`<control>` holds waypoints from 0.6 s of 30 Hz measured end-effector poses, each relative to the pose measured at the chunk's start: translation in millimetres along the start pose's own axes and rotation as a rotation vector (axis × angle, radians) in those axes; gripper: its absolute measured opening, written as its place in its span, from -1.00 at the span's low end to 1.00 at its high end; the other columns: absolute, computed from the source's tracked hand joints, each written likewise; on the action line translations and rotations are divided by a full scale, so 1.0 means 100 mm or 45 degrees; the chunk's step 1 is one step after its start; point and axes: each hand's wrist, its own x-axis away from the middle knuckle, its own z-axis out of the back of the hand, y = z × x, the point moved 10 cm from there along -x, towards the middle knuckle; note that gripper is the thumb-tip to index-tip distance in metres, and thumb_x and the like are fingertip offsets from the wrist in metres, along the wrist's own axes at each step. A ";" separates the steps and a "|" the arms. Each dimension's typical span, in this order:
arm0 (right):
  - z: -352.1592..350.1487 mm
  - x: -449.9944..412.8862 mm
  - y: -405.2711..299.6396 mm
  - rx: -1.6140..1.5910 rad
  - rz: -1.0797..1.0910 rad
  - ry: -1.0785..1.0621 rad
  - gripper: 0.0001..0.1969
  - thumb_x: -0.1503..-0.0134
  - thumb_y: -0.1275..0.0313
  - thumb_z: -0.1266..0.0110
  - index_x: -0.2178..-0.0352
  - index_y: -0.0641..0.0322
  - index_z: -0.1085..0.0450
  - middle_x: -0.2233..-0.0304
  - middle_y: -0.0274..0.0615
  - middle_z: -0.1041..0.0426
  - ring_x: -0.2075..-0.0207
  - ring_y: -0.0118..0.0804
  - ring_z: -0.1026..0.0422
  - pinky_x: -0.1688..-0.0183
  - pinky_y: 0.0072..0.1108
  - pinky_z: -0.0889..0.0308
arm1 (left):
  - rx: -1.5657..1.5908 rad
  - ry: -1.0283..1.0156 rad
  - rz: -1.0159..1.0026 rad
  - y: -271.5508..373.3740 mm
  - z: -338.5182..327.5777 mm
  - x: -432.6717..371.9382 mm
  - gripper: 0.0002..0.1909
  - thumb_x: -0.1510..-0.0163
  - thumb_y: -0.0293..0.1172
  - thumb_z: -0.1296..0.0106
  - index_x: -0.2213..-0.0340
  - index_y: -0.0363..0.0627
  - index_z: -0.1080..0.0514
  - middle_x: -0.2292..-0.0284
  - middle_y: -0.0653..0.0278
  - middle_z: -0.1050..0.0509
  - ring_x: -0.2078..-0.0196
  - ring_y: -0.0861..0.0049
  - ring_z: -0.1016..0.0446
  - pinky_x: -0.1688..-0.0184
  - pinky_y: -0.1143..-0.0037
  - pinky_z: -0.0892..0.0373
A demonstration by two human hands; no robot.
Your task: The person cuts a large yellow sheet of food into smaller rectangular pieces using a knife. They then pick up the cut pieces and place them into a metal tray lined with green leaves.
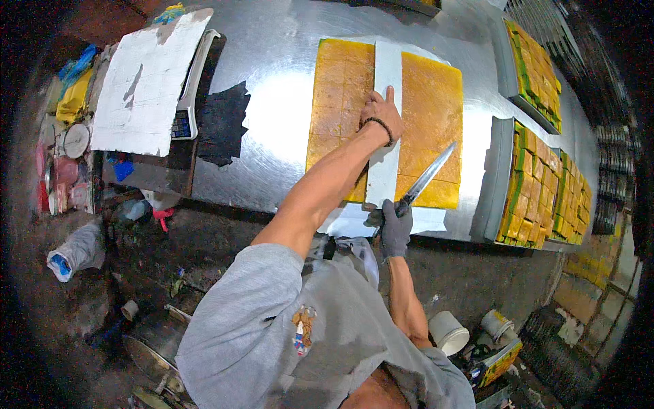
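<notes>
A broad orange-yellow slab, seemingly of cake or set sweet, lies on a shiny metal table, with straight cut lines on its left part and near its front edge. Across it, front to back, runs a flat pale straightedge. My left hand, bare and with a dark bracelet at the wrist, holds the straightedge down near its middle. My right hand, in a grey glove, grips a long knife by the handle. Its blade slants over the slab's front right, pointing away from me; whether it touches is unclear.
On the right, angled metal trays hold stacked yellow-orange pieces with green layers. At left stands a scale topped by a white board, beside a dark sheet. White buckets are on the floor at lower right.
</notes>
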 end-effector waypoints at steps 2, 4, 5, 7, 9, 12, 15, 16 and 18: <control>0.01 0.01 -0.01 -0.010 -0.011 0.015 -0.78 -0.19 0.44 -0.09 0.35 0.27 -0.18 0.55 0.01 -0.47 0.62 -0.19 -0.50 0.56 -0.37 -0.50 | 0.017 -0.020 -0.005 0.00 -0.01 -0.02 0.22 0.05 0.16 -0.24 -0.35 -0.05 0.29 -0.23 -0.41 0.01 -0.22 -0.25 -0.19 -0.09 -0.07 -0.31; 0.02 -0.02 0.02 0.007 -0.007 -0.019 -0.78 -0.20 0.43 -0.09 0.34 0.27 -0.18 0.55 0.02 -0.48 0.61 -0.18 -0.51 0.55 -0.37 -0.51 | 0.015 -0.054 -0.001 0.00 -0.05 -0.05 0.27 0.08 0.17 -0.27 -0.35 -0.05 0.32 -0.24 -0.43 0.03 -0.26 -0.27 -0.13 -0.15 -0.06 -0.26; 0.03 -0.03 0.03 0.016 -0.005 -0.036 -0.78 -0.20 0.43 -0.09 0.34 0.27 -0.18 0.55 0.02 -0.48 0.61 -0.18 -0.51 0.55 -0.37 -0.51 | 0.002 -0.045 -0.025 0.01 -0.05 -0.09 0.28 0.09 0.17 -0.28 -0.35 -0.06 0.32 -0.24 -0.44 0.04 -0.26 -0.27 -0.12 -0.16 -0.06 -0.25; 0.03 0.01 0.00 0.019 -0.016 -0.038 -0.78 -0.20 0.42 -0.09 0.34 0.27 -0.18 0.54 0.02 -0.48 0.61 -0.19 -0.51 0.53 -0.36 -0.51 | -0.024 -0.034 -0.063 0.02 -0.05 -0.09 0.30 0.11 0.17 -0.30 -0.35 -0.10 0.32 -0.24 -0.46 0.06 -0.27 -0.27 -0.10 -0.18 -0.06 -0.23; 0.03 -0.01 -0.01 0.042 -0.022 -0.023 -0.77 -0.21 0.41 -0.10 0.34 0.27 -0.18 0.54 0.01 -0.48 0.61 -0.19 -0.50 0.53 -0.36 -0.51 | -0.089 -0.076 -0.012 0.02 -0.04 -0.14 0.24 0.14 -0.01 -0.35 -0.34 -0.04 0.26 -0.22 -0.36 -0.02 -0.25 -0.15 -0.16 -0.10 0.08 -0.38; 0.00 0.05 -0.06 0.000 -0.048 -0.037 -0.77 -0.20 0.40 -0.08 0.30 0.24 -0.16 0.56 -0.08 -0.47 0.63 -0.23 -0.49 0.58 -0.46 -0.45 | -0.100 -0.129 -0.041 0.00 -0.02 -0.18 0.29 0.19 -0.07 -0.40 -0.34 -0.05 0.26 -0.21 -0.38 -0.02 -0.25 -0.15 -0.17 -0.10 0.01 -0.36; -0.02 0.06 -0.07 0.007 -0.042 -0.083 -0.77 -0.21 0.39 -0.06 0.31 0.25 -0.16 0.54 -0.03 -0.49 0.59 -0.21 -0.52 0.57 -0.46 -0.46 | -0.118 -0.237 -0.035 0.01 -0.03 -0.16 0.28 0.19 -0.14 -0.40 -0.34 -0.04 0.26 -0.20 -0.37 -0.03 -0.25 -0.14 -0.16 -0.10 0.02 -0.36; -0.02 0.06 -0.06 0.004 -0.044 -0.077 -0.78 -0.22 0.39 -0.06 0.31 0.25 -0.16 0.54 -0.02 -0.49 0.59 -0.21 -0.52 0.57 -0.46 -0.46 | -0.043 -0.242 -0.037 0.01 0.01 -0.12 0.29 0.20 -0.19 -0.41 -0.35 -0.03 0.27 -0.21 -0.36 -0.03 -0.25 -0.15 -0.15 -0.11 0.03 -0.36; -0.03 0.06 -0.04 -0.003 -0.056 -0.084 -0.78 -0.22 0.40 -0.06 0.30 0.27 -0.17 0.53 -0.02 -0.48 0.59 -0.21 -0.51 0.56 -0.43 -0.48 | -0.045 -0.222 -0.037 0.01 -0.02 -0.16 0.29 0.19 -0.21 -0.40 -0.35 -0.02 0.29 -0.21 -0.36 -0.02 -0.25 -0.17 -0.15 -0.11 0.04 -0.35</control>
